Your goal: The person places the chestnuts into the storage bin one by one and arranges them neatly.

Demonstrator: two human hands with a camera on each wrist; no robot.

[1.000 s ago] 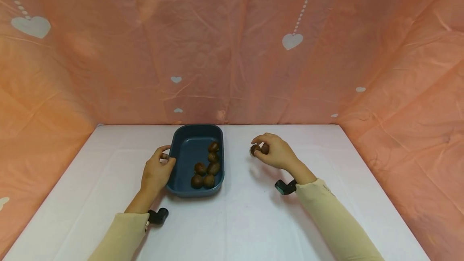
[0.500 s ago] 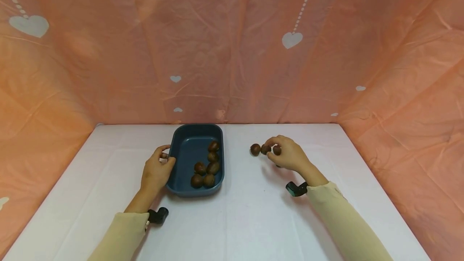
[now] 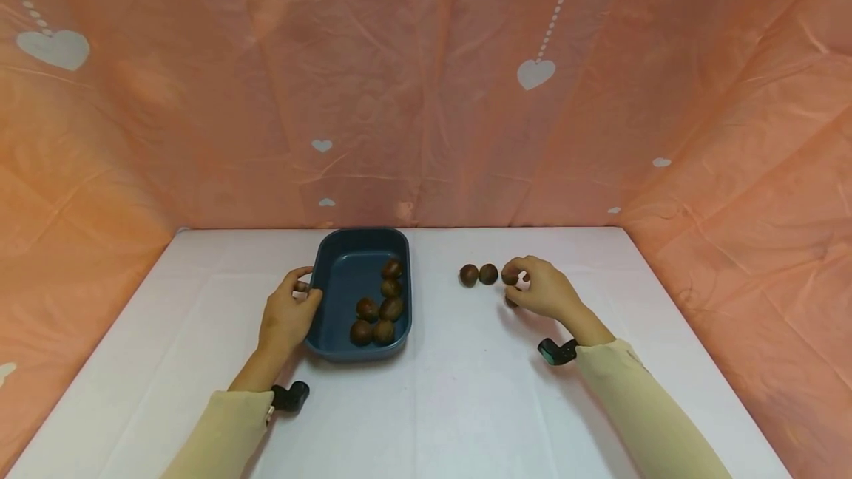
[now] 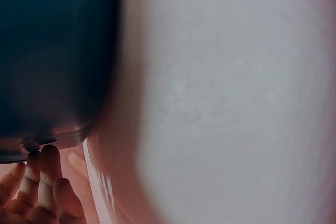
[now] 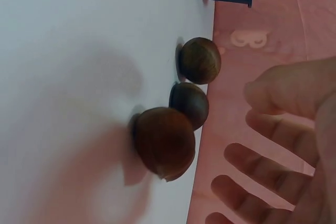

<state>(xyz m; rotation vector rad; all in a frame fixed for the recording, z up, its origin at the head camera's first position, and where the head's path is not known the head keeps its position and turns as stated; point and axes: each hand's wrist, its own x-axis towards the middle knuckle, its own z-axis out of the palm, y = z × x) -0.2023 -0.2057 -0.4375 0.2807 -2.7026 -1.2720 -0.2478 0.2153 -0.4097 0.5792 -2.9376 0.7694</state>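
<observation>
My left hand holds the left rim of a dark blue tray, thumb at the rim. In the left wrist view, its fingertips meet the tray's outer wall. Several brown chestnuts lie inside, mostly along the right side. My right hand hovers with loosely bent fingers over a chestnut, another chestnut showing below its thumb. Two more chestnuts sit just left of it. From the right wrist, the fingers hold nothing, beside a large near chestnut.
A white cloth covers the table. Behind it and at both sides hang orange-pink curtains with white hearts. Black wrist cameras are strapped below each hand.
My right hand has moved to the right along the row of chestnuts, uncovering the two nearest the tray. My left hand and the tray have stayed in place.
</observation>
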